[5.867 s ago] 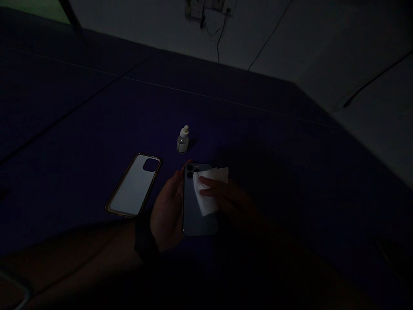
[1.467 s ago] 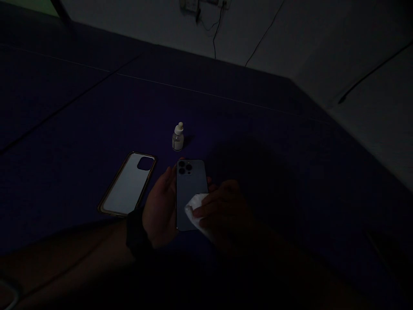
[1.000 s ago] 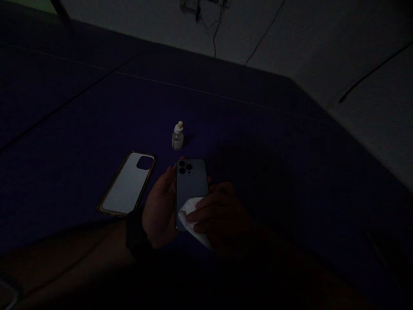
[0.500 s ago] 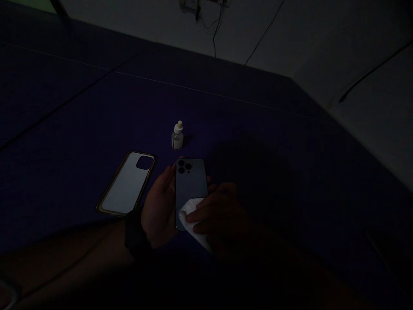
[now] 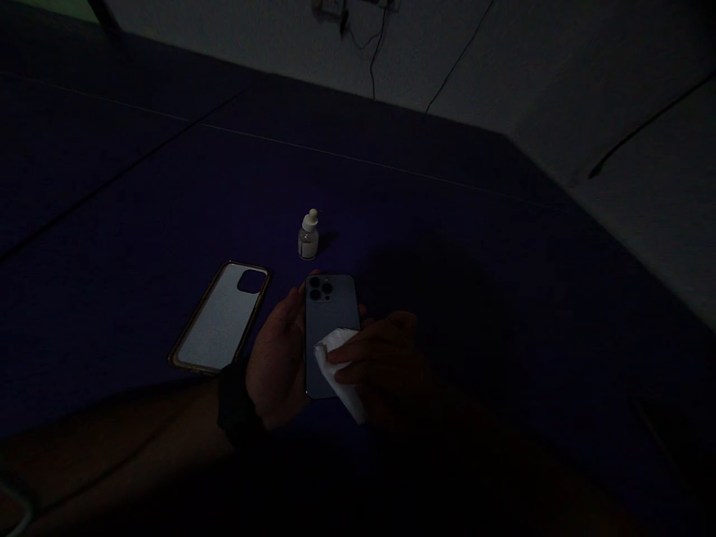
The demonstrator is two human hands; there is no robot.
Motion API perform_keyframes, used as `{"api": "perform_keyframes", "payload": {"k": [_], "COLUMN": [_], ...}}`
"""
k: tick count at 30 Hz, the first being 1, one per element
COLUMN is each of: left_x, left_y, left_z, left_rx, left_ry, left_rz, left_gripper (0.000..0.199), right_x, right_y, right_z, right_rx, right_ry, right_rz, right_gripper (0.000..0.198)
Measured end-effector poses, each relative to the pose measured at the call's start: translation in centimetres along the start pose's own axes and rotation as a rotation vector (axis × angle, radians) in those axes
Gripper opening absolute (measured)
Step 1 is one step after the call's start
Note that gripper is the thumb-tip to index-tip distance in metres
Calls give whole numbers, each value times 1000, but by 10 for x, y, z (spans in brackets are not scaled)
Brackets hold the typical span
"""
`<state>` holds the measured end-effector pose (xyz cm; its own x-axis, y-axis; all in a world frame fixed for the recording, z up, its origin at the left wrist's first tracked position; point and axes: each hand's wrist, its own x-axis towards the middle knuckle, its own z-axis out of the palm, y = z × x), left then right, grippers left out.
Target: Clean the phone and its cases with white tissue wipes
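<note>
Likely slippery, flat blue-grey phone (image 5: pixel 331 309): fragile; hold its edges.
Left hand (image 5: pixel 275 367): clasped around it.
Right hand (image 5: pixel 387 356): gripping soft white tissue (image 5: pixel 338 338).

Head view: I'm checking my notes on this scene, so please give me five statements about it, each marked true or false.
1. The left hand holds the phone with its back facing up. True.
2. The right hand holds the dropper bottle. False: the right hand holds a white tissue at the phone's back, and the dropper bottle is in neither hand.
3. The dropper bottle stands upright. True.
4. The phone sits inside the phone case. False: the phone case lies separately, to the left of the phone.
5. A dark band is around the left wrist. True.
</note>
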<state>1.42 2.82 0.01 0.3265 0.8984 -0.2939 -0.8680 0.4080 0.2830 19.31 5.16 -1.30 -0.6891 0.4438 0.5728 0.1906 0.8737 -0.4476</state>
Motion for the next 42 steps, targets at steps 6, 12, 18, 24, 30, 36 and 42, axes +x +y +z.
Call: {"api": "perform_keyframes", "payload": {"k": [6, 12, 18, 24, 30, 36, 42], "left_x": [-1, -2, -1, 0, 1, 0, -1], "left_y": [0, 0, 0, 0, 0, 0, 0], "left_z": [-4, -6, -3, -6, -2, -4, -3], "left_rx": [22, 23, 45, 23, 39, 51, 43], "left_ry": [-31, -43, -64, -104, -97, -29, -70], "left_rz": [-2, -30, -23, -46, -30, -24, -29], "left_gripper": [46, 45, 45, 41, 39, 47, 47], "right_x": [1, 1, 0, 1, 0, -1, 1], "right_y": [1, 0, 4, 0, 7, 2, 4], "right_z": [-5, -2, -3, -2, -6, -1, -7], "right_rx": [-46, -12, -49, 18, -81, 54, -91], "right_ry": [53, -28, 35, -74, 70, -57, 15], "right_rz": [25, 16, 22, -21, 70, -42, 57], "right_gripper": [13, 13, 8, 16, 14, 13, 13]}}
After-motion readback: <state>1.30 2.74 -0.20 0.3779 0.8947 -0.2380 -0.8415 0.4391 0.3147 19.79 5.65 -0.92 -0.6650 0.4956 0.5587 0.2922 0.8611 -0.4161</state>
